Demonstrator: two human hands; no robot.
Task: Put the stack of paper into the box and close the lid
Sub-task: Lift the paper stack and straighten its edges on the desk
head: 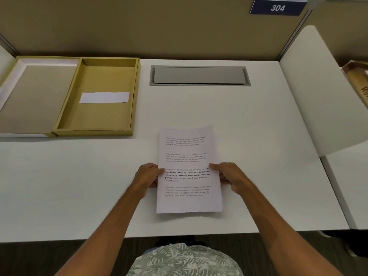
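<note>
A stack of white paper (188,202) with printed paragraphs is held over the middle of the white desk, slightly lifted. My left hand (148,176) grips its left edge and my right hand (231,177) grips its right edge, thumbs on top. A yellow-tan box (66,108) lies open at the far left of the desk, with a white strip (104,97) across its floor. Its lid (29,98) is folded flat to the left of the tray, joined to it.
A grey cable hatch (199,75) is set into the white desk (268,136) behind the paper. A tan partition with a blue sign "304" (277,7) backs the desk. A white side panel (322,86) stands at right, with a brown carton (358,80) beyond it.
</note>
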